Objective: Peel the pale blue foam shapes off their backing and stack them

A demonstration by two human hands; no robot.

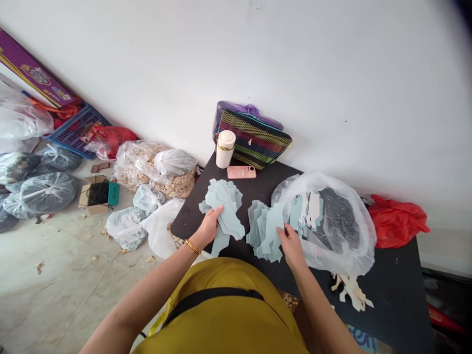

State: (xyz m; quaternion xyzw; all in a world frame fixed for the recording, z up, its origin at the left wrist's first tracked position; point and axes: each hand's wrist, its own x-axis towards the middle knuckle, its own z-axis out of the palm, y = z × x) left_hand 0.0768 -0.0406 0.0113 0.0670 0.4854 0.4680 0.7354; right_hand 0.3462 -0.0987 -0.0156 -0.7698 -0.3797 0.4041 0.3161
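On the dark table [398, 285], my left hand [209, 223] pinches a light blue cut piece [230, 216] that lies over a pile of similar pieces. To the right, my right hand [290, 241] has its thumb and fingers on the edge of a light blue piece [272, 236], at the right end of a fanned row [255, 223]. Beyond that hand an open clear plastic bag [342, 246] holds more blue and whitish pieces [311, 209]. The two hands are apart.
A white cup [224, 150], a pink phone [241, 172] and a striped mesh basket [254, 140] stand or lie at the table's back. A red bag [398, 221] is at the right; beige scraps [354, 292] lie near the front. Filled bags [49, 191] cover the floor at left.
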